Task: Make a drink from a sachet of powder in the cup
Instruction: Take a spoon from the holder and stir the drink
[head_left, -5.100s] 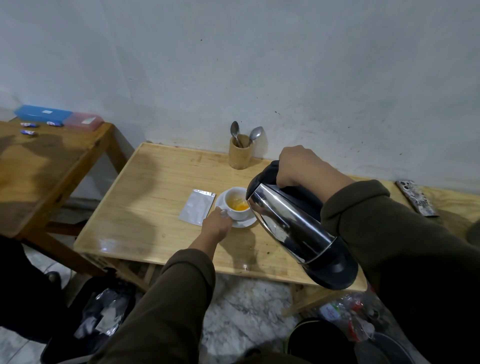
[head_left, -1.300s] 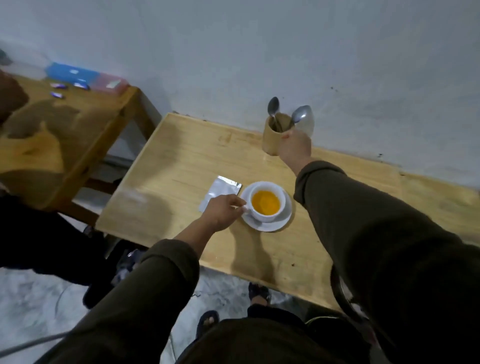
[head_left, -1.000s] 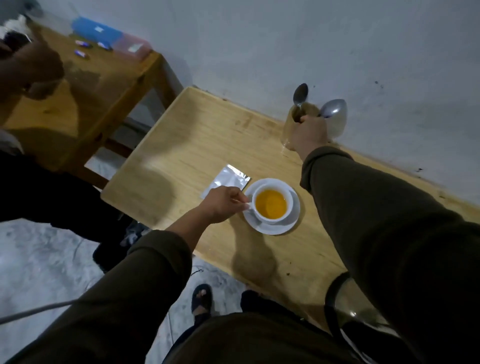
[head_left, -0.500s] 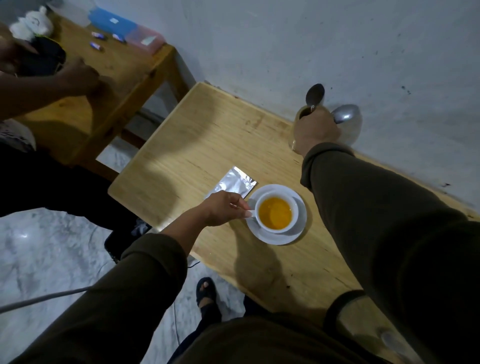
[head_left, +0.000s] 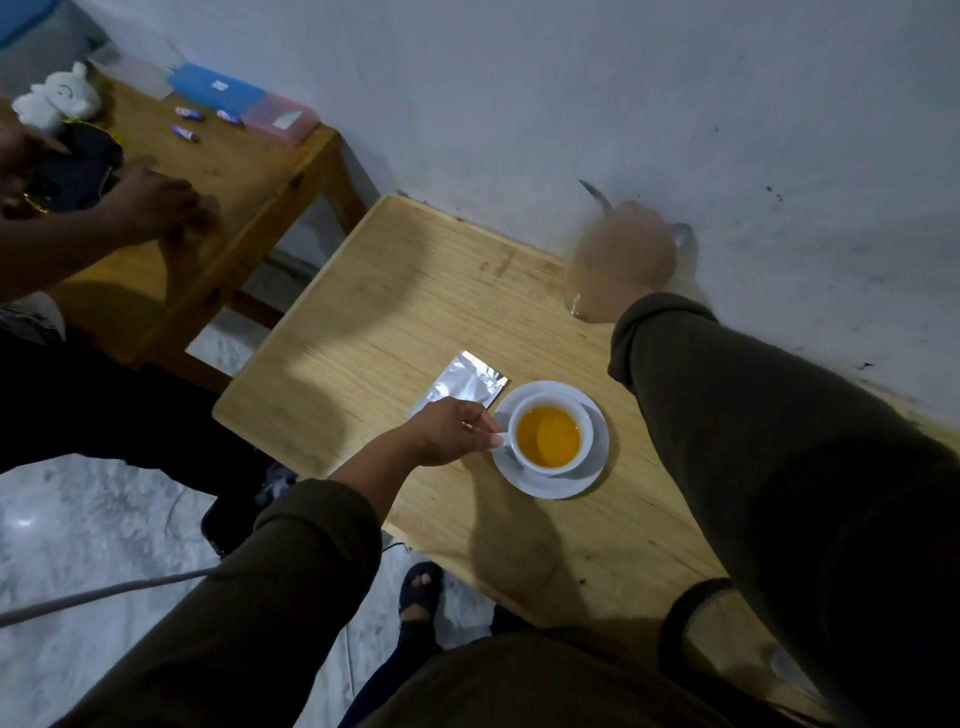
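Observation:
A white cup (head_left: 586, 415) full of orange drink stands on a white saucer (head_left: 550, 486) on the light wooden table (head_left: 415, 291). My left hand (head_left: 447, 431) pinches the cup's handle. A silver sachet (head_left: 467, 382) lies flat just left of the saucer, partly under that hand. My right hand (head_left: 623, 260) is motion-blurred at the wall, over the spoon holder, which it hides almost fully. One spoon (head_left: 595, 193) sticks out above the hand and another spoon (head_left: 681, 236) shows to its right. The blur hides what the fingers grip.
A darker wooden table (head_left: 234, 171) stands to the left with a blue box (head_left: 218, 91), a pink box (head_left: 278, 119) and a white plush toy (head_left: 57, 98). Another person's hands (head_left: 150, 202) work there. A grey cable (head_left: 104, 592) crosses the floor.
The kettle I poured from is gone from my right hand, which has reached to the spoon holder and now blurs with motion. My left hand has stayed on the cup handle.

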